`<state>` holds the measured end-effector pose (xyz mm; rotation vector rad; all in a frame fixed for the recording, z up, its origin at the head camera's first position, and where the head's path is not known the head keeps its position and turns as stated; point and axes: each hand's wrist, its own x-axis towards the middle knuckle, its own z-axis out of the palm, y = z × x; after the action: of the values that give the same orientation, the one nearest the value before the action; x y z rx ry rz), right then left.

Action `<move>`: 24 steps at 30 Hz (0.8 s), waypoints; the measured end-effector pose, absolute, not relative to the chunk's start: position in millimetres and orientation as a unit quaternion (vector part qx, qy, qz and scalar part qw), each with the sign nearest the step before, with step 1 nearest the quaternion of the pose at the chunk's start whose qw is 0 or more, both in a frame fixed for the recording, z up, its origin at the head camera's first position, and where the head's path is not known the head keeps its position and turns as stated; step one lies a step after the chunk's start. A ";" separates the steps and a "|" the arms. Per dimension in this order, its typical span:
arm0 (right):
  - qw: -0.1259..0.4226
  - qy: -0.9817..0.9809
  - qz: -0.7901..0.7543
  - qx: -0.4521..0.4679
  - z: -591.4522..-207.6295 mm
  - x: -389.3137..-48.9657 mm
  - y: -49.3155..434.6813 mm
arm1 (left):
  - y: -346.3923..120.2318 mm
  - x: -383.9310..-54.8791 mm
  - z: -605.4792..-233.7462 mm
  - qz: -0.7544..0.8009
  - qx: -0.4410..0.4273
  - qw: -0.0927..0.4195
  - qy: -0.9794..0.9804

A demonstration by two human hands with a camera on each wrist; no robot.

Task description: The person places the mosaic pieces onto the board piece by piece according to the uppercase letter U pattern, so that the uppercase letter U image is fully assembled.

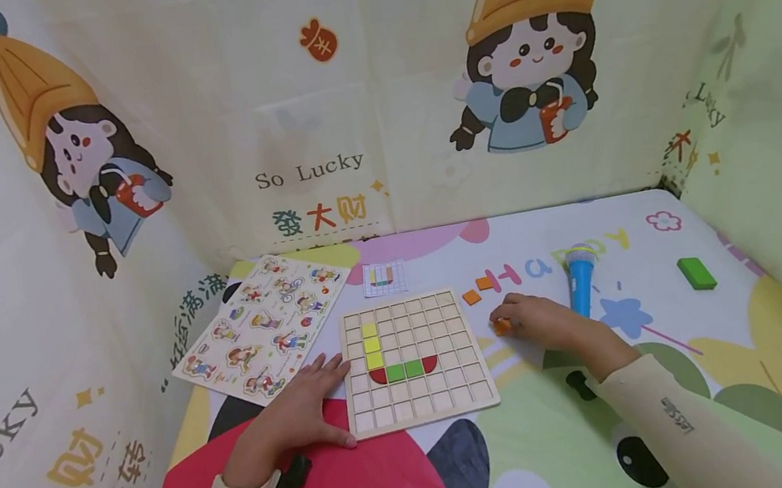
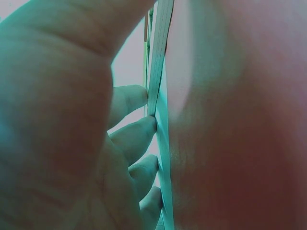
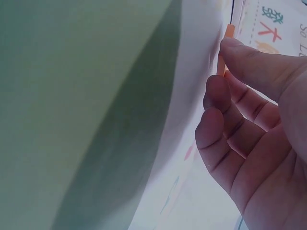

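A wooden grid board lies on the table. On it stand a column of yellow tiles, two green tiles below, and a red rounded piece at each end of the green pair. My left hand rests at the board's left side, fingers spread, fingertips touching its edge. To the right of the board, my right hand pinches an orange tile between thumb and fingers, low over the table. Two loose orange tiles lie just beyond it.
A small pattern card lies behind the board. Left of it is a sheet with cartoon figures. A blue toy microphone and a green block lie to the right. Printed cloth walls surround the table's back and sides.
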<state>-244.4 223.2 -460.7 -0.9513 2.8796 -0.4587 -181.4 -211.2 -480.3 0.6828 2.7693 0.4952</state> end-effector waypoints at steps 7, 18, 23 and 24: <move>0.035 0.933 -0.153 -0.324 -462.0 -245.6 213.0 | -213.0 -182.4 -481.4 0.165 0.239 0.119 0.949; 0.039 0.926 -0.163 -0.338 -458.4 -248.6 191.8 | -211.8 -180.9 -479.9 0.165 0.229 0.123 0.951; 0.054 0.922 -0.172 -0.341 -457.7 -250.7 181.0 | -211.9 -181.2 -480.8 0.168 0.229 0.122 0.951; 0.058 0.923 -0.174 -0.338 -457.8 -250.9 178.8 | -212.1 -181.3 -481.3 0.167 0.230 0.122 0.951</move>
<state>-250.9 178.8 -457.8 -1.0237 2.7971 -0.5267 -181.3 -212.1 -481.3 0.6722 2.7755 0.4887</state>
